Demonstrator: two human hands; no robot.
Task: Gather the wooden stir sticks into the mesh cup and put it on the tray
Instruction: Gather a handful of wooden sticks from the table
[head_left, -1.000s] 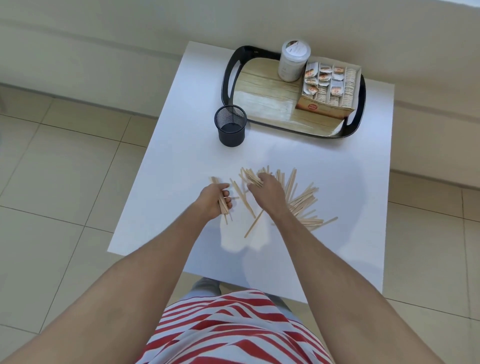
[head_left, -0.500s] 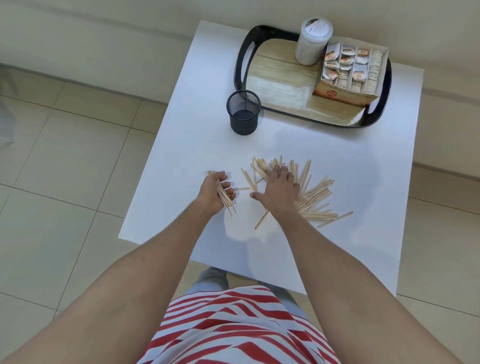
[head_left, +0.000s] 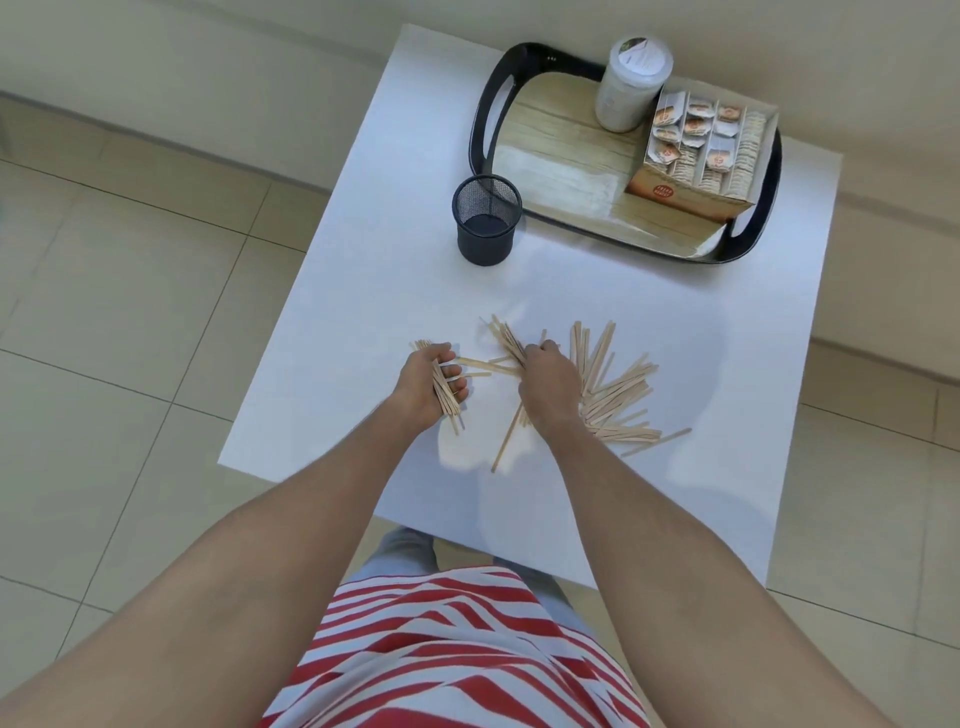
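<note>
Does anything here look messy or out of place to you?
Yes: the wooden stir sticks lie fanned in a loose heap on the white table, not in the mesh cup, which looks empty. The left hand holds a small bundle; the right hand grips more from the heap.

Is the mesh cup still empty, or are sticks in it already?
Empty: the mesh cup stands upright on the table, only its dark bottom showing inside.

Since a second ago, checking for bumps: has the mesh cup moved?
No. The mesh cup still stands just off the tray's near-left corner.
</note>
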